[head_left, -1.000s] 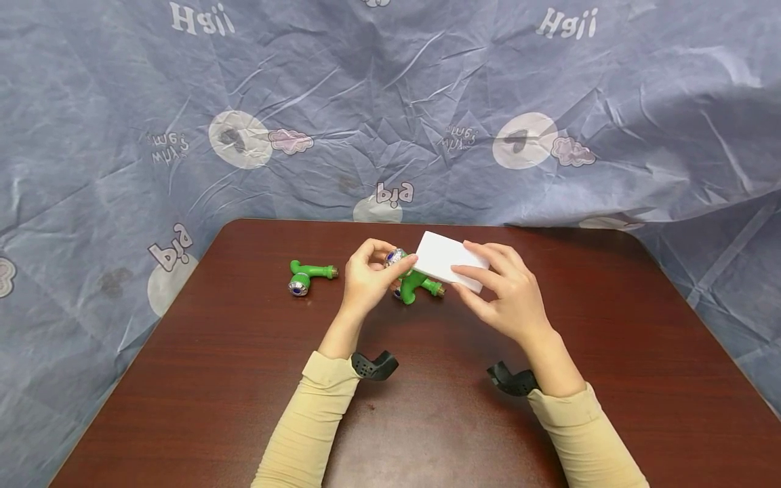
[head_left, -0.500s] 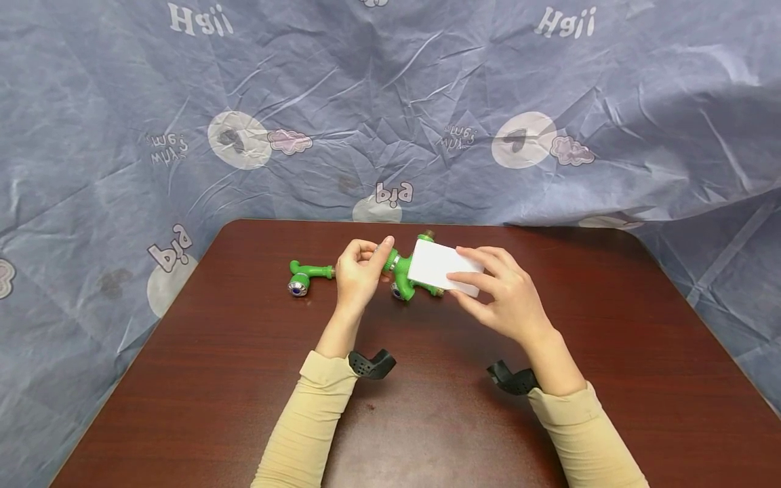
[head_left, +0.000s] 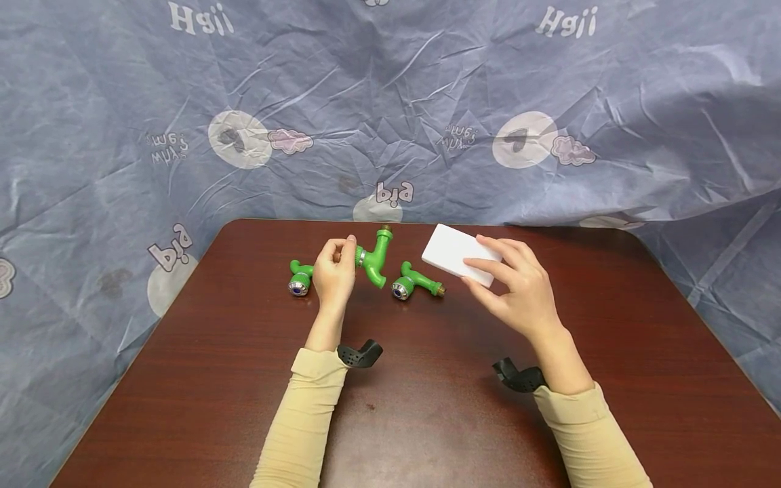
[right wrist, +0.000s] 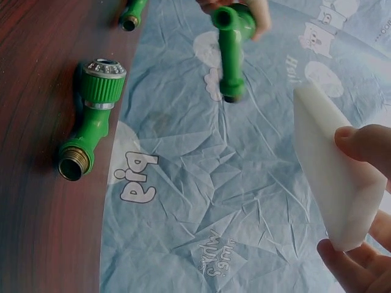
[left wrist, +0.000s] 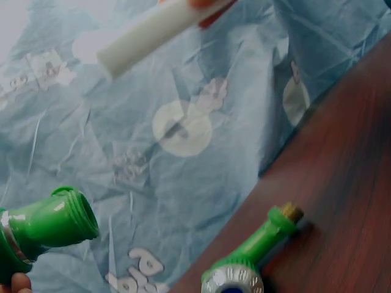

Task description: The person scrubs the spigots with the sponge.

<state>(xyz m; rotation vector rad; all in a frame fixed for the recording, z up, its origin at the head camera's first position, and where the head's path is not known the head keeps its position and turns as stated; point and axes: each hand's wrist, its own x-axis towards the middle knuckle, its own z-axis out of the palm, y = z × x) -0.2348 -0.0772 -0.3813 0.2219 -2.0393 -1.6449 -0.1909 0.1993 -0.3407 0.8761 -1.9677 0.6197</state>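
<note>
Grips clamped on both sides! Far left, a green tap (head_left: 299, 281) with a ribbed, silvery-capped knob lies on the glossy red-brown table (head_left: 427, 407), partly hidden behind the left hand (head_left: 334, 274). That hand curls its fingers round the knob end of a second green tap (head_left: 377, 256), up off the table, brassy threaded end pointing away. Just right of it, a third green tap (head_left: 416, 278) rests on the table. Further right, a flat white rectangular block (head_left: 454, 252) is up in the air, tilted, pinched between the right hand's (head_left: 521, 285) thumb and fingers.
</note>
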